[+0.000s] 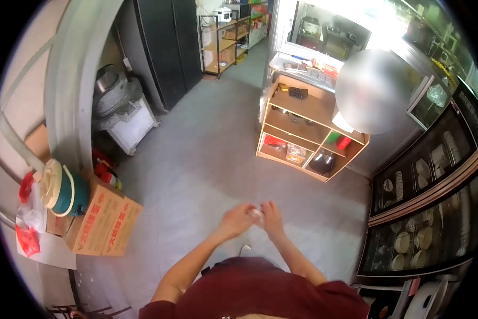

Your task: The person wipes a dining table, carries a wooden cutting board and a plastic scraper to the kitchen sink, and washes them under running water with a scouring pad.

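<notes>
In the head view, both hands are raised in front of the body, close together over the grey floor. My left hand [236,220] has its fingers closed on one side of a small whitish thing [257,213]. From the other side, my right hand [272,219] pinches at the same thing, with its fingers bent. The thing is too small and blurred to name. Both forearms reach up from dark red sleeves.
A wooden shelf unit [308,109] stands ahead to the right. Dish cabinets [425,212] line the right side. At the left are a cardboard box [107,220], a green drink cooler [68,191] and a white wheeled stand [130,125]. Black cabinets [167,48] stand behind.
</notes>
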Tool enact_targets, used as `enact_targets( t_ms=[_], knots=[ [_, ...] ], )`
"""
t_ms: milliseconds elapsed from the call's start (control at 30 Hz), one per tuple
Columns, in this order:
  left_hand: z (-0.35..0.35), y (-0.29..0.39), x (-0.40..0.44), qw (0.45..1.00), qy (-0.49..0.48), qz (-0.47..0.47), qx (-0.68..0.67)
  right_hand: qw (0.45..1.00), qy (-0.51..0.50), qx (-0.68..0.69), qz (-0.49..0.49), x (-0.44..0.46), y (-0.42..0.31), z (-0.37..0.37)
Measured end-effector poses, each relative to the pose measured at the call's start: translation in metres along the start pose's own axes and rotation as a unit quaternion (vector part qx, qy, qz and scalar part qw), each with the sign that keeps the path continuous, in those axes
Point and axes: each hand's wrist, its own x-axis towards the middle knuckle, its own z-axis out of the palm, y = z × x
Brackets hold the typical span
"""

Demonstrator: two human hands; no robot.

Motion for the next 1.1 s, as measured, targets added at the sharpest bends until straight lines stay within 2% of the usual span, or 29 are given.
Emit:
enact_targets(
  t_ms=[33,67,133,200,233,300,333,433,467,500,533,567,600,633,700,767,833,933,967,1033,1100],
  knots=[
    [-0.03,-0.002,0.017,0.998,0.006,-0.02,-0.067,0.991,0.013,-0.085,-0.098,0.037,0.007,0.024],
    [-0.06,-0.006,0.033,0.99,0.016,-0.038,-0.133,0.999,-0.009,0.046,-0.008,0.069,0.006,0.051],
    [-0.114,-0.009,0.07,0.982,0.11,-0.063,-0.137,0.954,-0.058,0.26,0.136,0.143,0.008,0.094],
    [-0.152,-0.022,0.116,0.962,0.184,-0.025,-0.202,0.868,-0.106,0.424,0.236,0.221,-0.002,0.121],
    [-0.17,-0.033,0.144,0.948,0.219,-0.007,-0.232,0.873,-0.093,0.42,0.23,0.253,0.0,0.144],
    [-0.201,-0.062,0.198,0.968,0.162,-0.006,-0.191,0.879,-0.062,0.415,0.225,0.306,0.001,0.182],
    [-0.221,-0.072,0.229,0.977,0.133,-0.001,-0.168,0.863,-0.024,0.44,0.246,0.338,0.001,0.192],
    [-0.295,-0.069,0.314,0.963,0.003,-0.052,-0.266,0.814,0.066,0.489,0.308,0.433,0.013,0.201],
    [-0.322,-0.047,0.339,0.942,-0.034,-0.043,-0.332,0.822,0.037,0.485,0.298,0.46,0.039,0.203],
    [-0.345,-0.014,0.36,0.915,-0.067,-0.035,-0.397,0.847,0.064,0.43,0.304,0.486,0.054,0.203],
    [-0.362,0.016,0.371,0.902,-0.103,0.052,-0.417,0.864,0.084,0.379,0.32,0.508,0.068,0.198],
    [-0.378,0.042,0.386,0.881,-0.137,0.138,-0.432,0.857,0.139,0.36,0.343,0.526,0.077,0.198],
    [-0.393,0.059,0.408,0.833,-0.215,0.284,-0.424,0.84,0.125,0.375,0.371,0.54,0.107,0.197],
    [-0.419,0.076,0.432,0.8,-0.29,0.359,-0.383,0.86,0.153,0.36,0.328,0.552,0.118,0.197],
    [-0.422,0.074,0.478,0.617,-0.382,0.369,-0.58,0.844,0.191,0.354,0.355,0.573,0.161,0.207],
    [-0.422,0.068,0.534,0.495,-0.395,0.384,-0.672,0.83,0.199,0.342,0.394,0.598,0.207,0.23],
    [-0.43,0.063,0.589,0.437,-0.385,0.355,-0.731,0.816,0.191,0.329,0.434,0.636,0.244,0.255],
    [-0.479,0.076,0.69,0.47,-0.426,0.357,-0.686,0.807,0.125,0.327,0.476,0.721,0.296,0.303],
    [-0.492,0.081,0.721,0.469,-0.446,0.39,-0.654,0.829,0.104,0.33,0.44,0.757,0.301,0.317],
    [-0.5,0.081,0.793,0.395,-0.468,0.564,-0.554,0.855,0.053,0.338,0.389,0.83,0.308,0.341],
    [-0.524,0.086,0.804,0.542,-0.204,0.48,-0.659,0.859,0.022,0.366,0.357,0.903,0.303,0.36]
  ],
)
